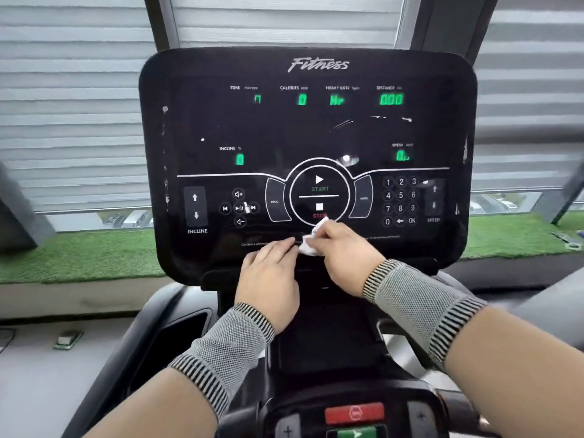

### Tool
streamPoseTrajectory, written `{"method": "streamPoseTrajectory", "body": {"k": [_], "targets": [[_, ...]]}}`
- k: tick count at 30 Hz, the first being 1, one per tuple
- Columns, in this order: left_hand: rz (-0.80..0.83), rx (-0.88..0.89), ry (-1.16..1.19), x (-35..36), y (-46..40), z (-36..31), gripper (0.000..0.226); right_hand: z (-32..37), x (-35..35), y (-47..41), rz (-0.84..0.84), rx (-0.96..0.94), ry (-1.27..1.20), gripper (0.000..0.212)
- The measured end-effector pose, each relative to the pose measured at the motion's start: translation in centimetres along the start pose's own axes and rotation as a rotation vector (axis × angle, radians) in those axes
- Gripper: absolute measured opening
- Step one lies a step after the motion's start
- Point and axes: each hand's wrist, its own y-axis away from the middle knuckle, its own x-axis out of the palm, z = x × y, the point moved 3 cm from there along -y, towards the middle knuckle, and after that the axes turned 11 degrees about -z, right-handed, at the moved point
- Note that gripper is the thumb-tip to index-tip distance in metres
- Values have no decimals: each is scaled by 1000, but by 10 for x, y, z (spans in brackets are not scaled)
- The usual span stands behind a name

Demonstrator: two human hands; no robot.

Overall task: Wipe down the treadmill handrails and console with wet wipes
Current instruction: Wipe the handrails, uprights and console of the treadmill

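The black treadmill console [306, 134] fills the middle of the head view, with lit green readouts and a round START/STOP control. My right hand [343, 257] grips a crumpled white wet wipe [311, 240] against the console's lower edge, just below the STOP mark. My left hand [270, 279] lies flat beside it with straight fingers, its fingertips touching the console's bottom edge next to the wipe. Both wrists wear grey knit bands. The handrails are mostly hidden by my arms.
A red button [354, 413] and a green one sit on the lower control bar near the frame's bottom. Black side trays [177, 333] flank the console base. Behind are window blinds and a ledge of green artificial turf [79, 257].
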Motion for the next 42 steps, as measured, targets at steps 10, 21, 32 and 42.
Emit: {"method": "streamPoseTrajectory", "body": {"k": [10,21,32,42], "targets": [[3,12,-15,5,-14,-36,55,-35,-16,25,29,19,-14,35],[20,31,-37,16,-27,-78,56,-75,-32,42,-51,76,-51,32],[37,52,-35,31,-41,-120,56,-120,-54,56,-68,79,13,35],[19,101,-15,47,-47,-148,53,-148,-56,80,-196,114,-25,29]]}}
